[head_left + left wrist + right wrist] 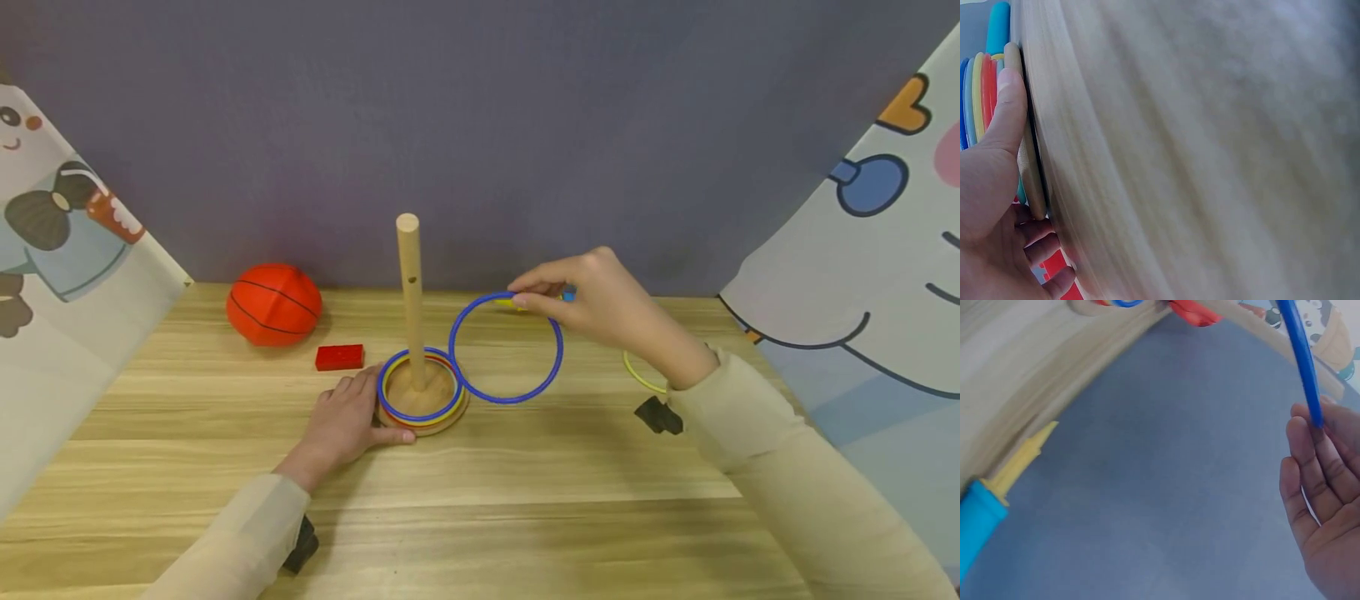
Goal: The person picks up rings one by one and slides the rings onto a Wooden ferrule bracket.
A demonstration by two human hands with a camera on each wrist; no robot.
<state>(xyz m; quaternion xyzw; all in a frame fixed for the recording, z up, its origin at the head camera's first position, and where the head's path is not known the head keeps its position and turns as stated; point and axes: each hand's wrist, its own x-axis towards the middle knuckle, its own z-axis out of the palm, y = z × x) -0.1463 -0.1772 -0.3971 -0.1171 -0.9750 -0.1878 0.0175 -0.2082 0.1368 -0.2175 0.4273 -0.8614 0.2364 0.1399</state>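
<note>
A wooden ring-toss stand with an upright post (pixel 411 287) rises from the table, several coloured rings (pixel 988 94) stacked low around it on its round base (pixel 431 393). My left hand (pixel 345 421) holds the base at its left side, the thumb along the front edge and rings. To the right of the post, my right hand (pixel 592 296) pinches a blue ring (pixel 510 400) by its upper edge between thumb and fingers. This ring hangs tilted, its lower left side overlapping the stack's right edge in the head view; whether they touch I cannot tell.
A red ball with black lines (pixel 273 304) and a red block (pixel 339 357) lie left of the stand. Behind my right hand is a turquoise-handled yellow toy (pixel 1013 472). Under the right forearm shows a yellow-green ring (pixel 643 381). A grey wall (pixel 480 150) closes the back.
</note>
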